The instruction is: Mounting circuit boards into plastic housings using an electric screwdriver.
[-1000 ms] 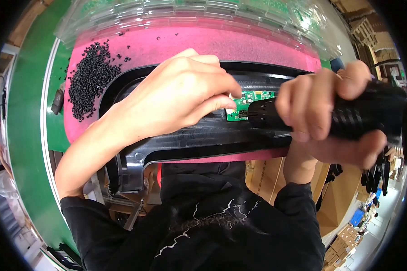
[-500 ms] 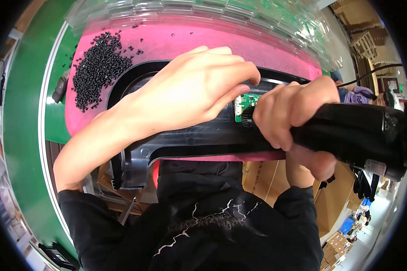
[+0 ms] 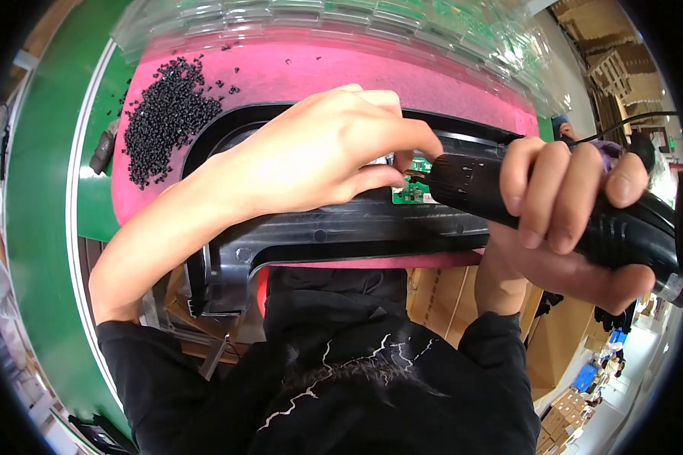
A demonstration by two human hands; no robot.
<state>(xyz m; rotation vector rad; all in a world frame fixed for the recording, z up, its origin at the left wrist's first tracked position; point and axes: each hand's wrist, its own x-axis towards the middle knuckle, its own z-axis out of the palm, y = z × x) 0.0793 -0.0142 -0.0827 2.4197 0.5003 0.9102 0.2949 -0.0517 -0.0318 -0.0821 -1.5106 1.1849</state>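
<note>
In my right hand [image 3: 561, 201] is a black electric screwdriver [image 3: 467, 182], gripped round its body with the nose pointing left. Its bit reaches a small green circuit board [image 3: 411, 196], partly hidden by my fingers and the tool. My left hand [image 3: 349, 144] arches over the board from the left. Thumb and fingers are drawn together at the bit tip; whatever sits between them is too small and covered to make out. Underneath lies a long black plastic housing [image 3: 311, 235] with a raised rim and a curved left end, and the board rests inside it.
A heap of small black screws [image 3: 163, 125] lies on the pink mat [image 3: 273, 72], left of the housing. Clear plastic trays [image 3: 341, 23] line the far side. A dark lump [image 3: 102, 152] sits on the green tabletop [image 3: 45, 174]. A black cable [image 3: 622, 121] runs at the right.
My right hand has shifted its grip back along the screwdriver, exposing the nose, which now reaches the board. The left thumb and fingers have moved slightly right and down to the bit.
</note>
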